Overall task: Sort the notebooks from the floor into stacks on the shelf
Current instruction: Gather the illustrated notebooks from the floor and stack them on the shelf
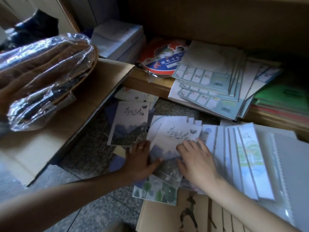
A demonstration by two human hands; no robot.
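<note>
Several thin notebooks with ink-landscape covers lie scattered on the speckled floor. My left hand (pixel 142 162) grips the left edge of a small stack of them (pixel 168 144), thumb on top and fingers at its side. My right hand (pixel 195 158) rests on the stack's right side with fingers spread. One matching notebook (pixel 128 123) lies alone just to the left. A fanned row of white notebooks (pixel 242 158) spreads to the right. On the low wooden shelf (pixel 150 84) behind sits a messy pile of grid-backed notebooks (pixel 210 77).
An open cardboard box (pixel 80 111) stands at left with a plastic-wrapped brown bundle (pixel 43 76) on it. A round cardboard pack (pixel 163 59) and white paper stacks (pixel 118 39) sit on the shelf. Green and red books (pixel 280 101) lie at right. Brown sheets (pixel 184 215) lie near me.
</note>
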